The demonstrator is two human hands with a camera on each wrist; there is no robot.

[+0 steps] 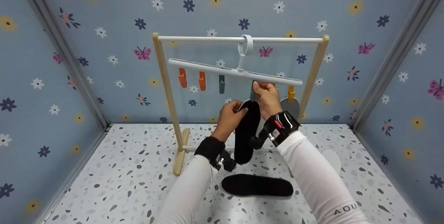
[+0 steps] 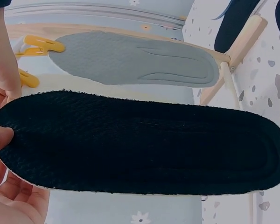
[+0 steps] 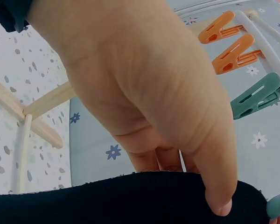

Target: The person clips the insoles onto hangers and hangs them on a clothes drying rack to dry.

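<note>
1. Left hand [image 1: 230, 116] fingers pinch the black insole [image 1: 247, 134], upright below the hanger [image 1: 239, 72]; early release may drop it.
2. Right hand [image 1: 270, 100] fingers pinch the green clip [image 1: 253, 93] at the insole's top; a shallow bite may slip.
3. Hanger tilts right-end-down; uneven load may tip it further.

From my end: white worktop [image 1: 138, 189] with grey speckles; black insole [image 1: 257, 185] lying flat, crosswise; pale rounded piece [image 1: 333, 161] at right, partly hidden from me; wooden rack foot [image 1: 179, 163] standing left of the insole.
</note>
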